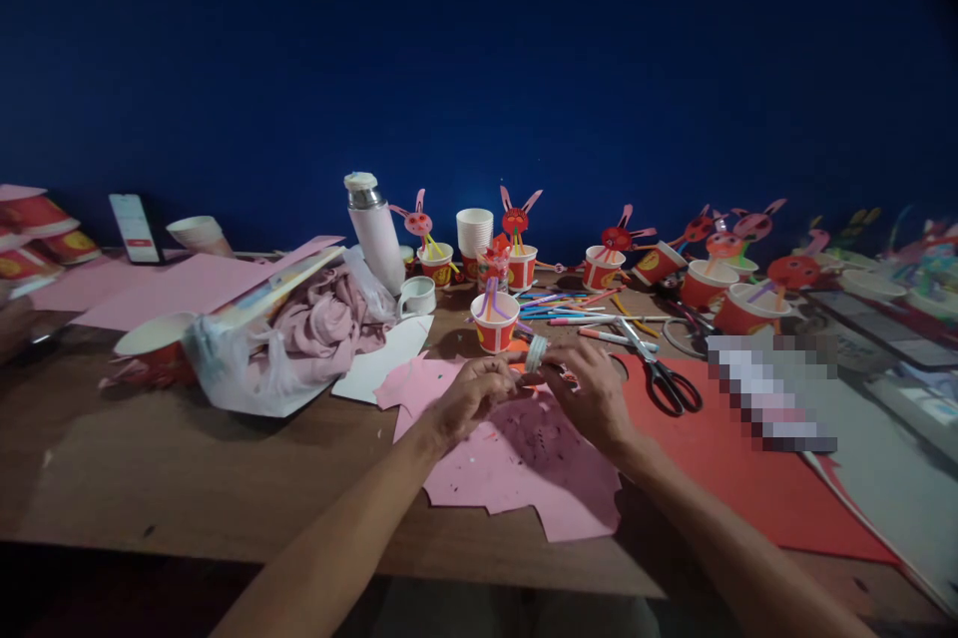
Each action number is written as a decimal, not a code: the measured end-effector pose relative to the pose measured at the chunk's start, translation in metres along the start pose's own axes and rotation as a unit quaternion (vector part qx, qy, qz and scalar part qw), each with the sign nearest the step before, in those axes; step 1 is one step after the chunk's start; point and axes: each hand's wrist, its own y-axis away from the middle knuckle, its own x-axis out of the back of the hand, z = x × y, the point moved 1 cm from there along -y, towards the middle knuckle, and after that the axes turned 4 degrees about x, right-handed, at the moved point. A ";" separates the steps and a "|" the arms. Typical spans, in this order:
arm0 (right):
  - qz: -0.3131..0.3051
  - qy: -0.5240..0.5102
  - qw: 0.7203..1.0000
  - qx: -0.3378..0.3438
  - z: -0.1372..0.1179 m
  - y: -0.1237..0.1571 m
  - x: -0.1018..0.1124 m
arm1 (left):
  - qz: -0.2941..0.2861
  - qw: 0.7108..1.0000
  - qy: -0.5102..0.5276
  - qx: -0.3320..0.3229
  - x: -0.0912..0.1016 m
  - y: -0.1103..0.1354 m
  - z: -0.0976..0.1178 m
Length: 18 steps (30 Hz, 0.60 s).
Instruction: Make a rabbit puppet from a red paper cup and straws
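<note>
My right hand (589, 388) grips a small pale roll of tape (535, 354) between thumb and fingers. My left hand (481, 390) meets it from the other side, fingers pinched together against the roll's edge; what they pinch is too small to make out. Just beneath the fingers, an orange-red cut-out with dark marks (569, 380) shows in part. Both hands hover over a ragged pink paper sheet (516, 478) strewn with tiny scraps. Right behind them stands a red and white paper cup (494, 330) with purple bent straws in it.
Black-handled scissors (674, 388) lie on red paper (718, 478) at right, near scattered straws (576, 307). Cups with rabbit faces (516, 219) line the back. Left are a plastic bag (246, 373), a flask (376, 244), a mug (417, 297) and a phone (135, 229).
</note>
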 end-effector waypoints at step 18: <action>-0.016 -0.438 0.823 -0.362 -0.009 -0.001 -0.015 | -0.002 0.980 -0.177 -0.095 0.004 -0.001 -0.011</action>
